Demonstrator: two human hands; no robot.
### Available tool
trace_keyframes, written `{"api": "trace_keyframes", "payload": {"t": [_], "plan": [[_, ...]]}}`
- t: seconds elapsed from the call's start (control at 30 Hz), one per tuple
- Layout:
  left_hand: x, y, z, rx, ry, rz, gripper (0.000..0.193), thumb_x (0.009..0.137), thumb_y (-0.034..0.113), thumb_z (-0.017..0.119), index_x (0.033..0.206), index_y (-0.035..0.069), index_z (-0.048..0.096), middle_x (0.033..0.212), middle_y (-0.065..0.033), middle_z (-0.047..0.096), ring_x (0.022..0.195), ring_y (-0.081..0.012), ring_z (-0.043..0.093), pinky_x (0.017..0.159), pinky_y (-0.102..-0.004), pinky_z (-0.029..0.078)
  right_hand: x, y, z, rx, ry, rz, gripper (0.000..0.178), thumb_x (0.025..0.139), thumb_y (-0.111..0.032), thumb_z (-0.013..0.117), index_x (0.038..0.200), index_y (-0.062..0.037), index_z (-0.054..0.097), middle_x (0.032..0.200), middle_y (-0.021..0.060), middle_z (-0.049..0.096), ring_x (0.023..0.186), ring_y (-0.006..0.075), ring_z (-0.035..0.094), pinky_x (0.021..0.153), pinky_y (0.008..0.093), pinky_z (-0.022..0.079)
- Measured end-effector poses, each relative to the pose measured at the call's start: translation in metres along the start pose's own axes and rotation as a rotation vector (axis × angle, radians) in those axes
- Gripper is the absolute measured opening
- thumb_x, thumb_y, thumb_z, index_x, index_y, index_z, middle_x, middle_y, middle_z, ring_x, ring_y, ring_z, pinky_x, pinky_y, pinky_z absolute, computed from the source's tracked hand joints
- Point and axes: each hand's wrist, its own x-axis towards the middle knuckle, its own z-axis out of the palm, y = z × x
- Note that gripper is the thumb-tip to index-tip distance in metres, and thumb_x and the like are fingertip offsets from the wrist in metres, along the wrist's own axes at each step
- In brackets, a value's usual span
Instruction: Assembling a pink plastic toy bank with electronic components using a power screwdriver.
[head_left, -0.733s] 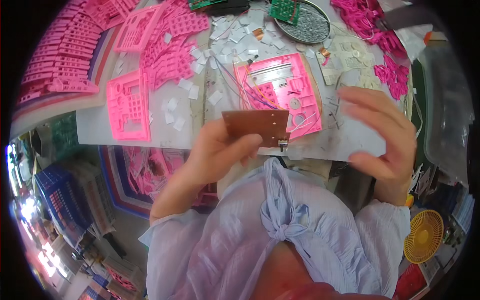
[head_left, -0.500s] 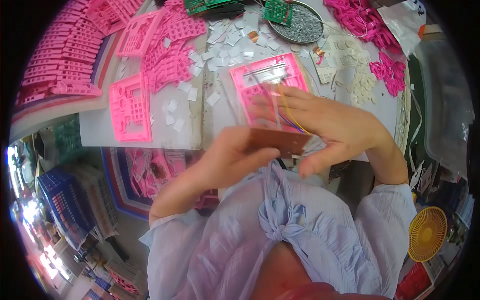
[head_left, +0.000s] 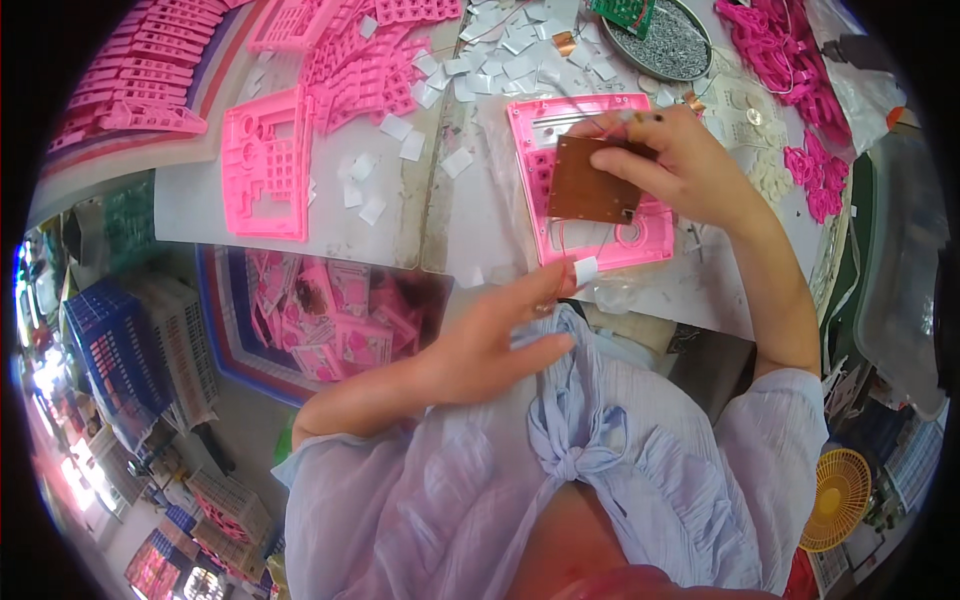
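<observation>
My right hand [head_left: 695,170] grips a brown circuit board [head_left: 590,190] by its upper right part, thumb on the plain brown face. Thin wires run from the board. Beneath it lies a pink plastic casing half [head_left: 655,245], partly hidden by the board and hand. My left hand [head_left: 500,335] is at the table's front edge, below the casing. A small white square piece [head_left: 585,269] is at its fingertips, and the thumb stands apart from it.
Loose white squares [head_left: 410,145] are scattered beyond the casing. Another pink casing half [head_left: 265,170] lies left, near stacked pink parts [head_left: 145,65]. A round tray of small grey bits [head_left: 665,45] and pink cords [head_left: 765,50] sit at the back. A bin of pink pieces [head_left: 330,315] stands lower left.
The brown board has tilted flat over the pink casing, now only in my right hand. My left hand has let go of the board and lowered. The view has shifted slightly.
</observation>
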Motion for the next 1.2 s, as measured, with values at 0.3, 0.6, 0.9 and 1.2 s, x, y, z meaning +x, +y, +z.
{"api": "trace_keyframes", "payload": {"t": [0.3,0.6,0.9,1.2], "plan": [[0.001,0.047,-0.043,0.785,0.244,0.047,0.045,0.084,0.012,0.074,0.126,0.001,0.062,0.106,-0.0130,0.068,0.090,-0.0253,0.065,0.074,-0.0349,0.052,0.031,-0.003,0.006,-0.104,-0.216,0.047,0.026,0.092,-0.023,0.064,0.110,-0.0056,0.070,0.088,0.0185,0.069,0.085,0.0367,0.065,0.074,0.0463,0.050],[0.049,0.029,-0.045,1.268,0.207,0.475,0.040,0.083,0.028,0.076,0.116,0.007,0.066,0.113,-0.0069,0.066,0.112,-0.0251,0.061,0.097,-0.0430,0.043,0.026,-0.021,0.019,-0.520,0.052,0.075,0.038,0.083,-0.025,0.074,0.112,-0.0079,0.058,0.095,0.0144,0.067,0.094,0.0332,0.064,0.078,0.0429,0.053],[0.053,0.024,-0.038,1.534,0.143,0.456,0.053,0.081,0.046,0.072,0.119,0.010,0.065,0.122,-0.0026,0.062,0.126,-0.0176,0.053,0.106,-0.0460,0.032,-0.031,-0.026,0.046,-0.542,0.113,-0.120,0.049,0.081,-0.021,0.073,0.124,-0.0015,0.059,0.138,0.0128,0.055,0.126,0.0313,0.052,0.103,0.0447,0.045],[0.059,0.037,-0.043,1.461,0.123,0.423,0.047,0.081,0.039,0.074,0.118,0.011,0.067,0.128,-0.0040,0.062,0.120,-0.0205,0.057,0.097,-0.0440,0.036,-0.039,-0.005,-0.034,0.066,0.382,-0.072,0.033,0.091,-0.017,0.066,0.118,0.0006,0.067,0.113,0.0156,0.069,0.104,0.0291,0.066,0.094,0.0393,0.050]]}}
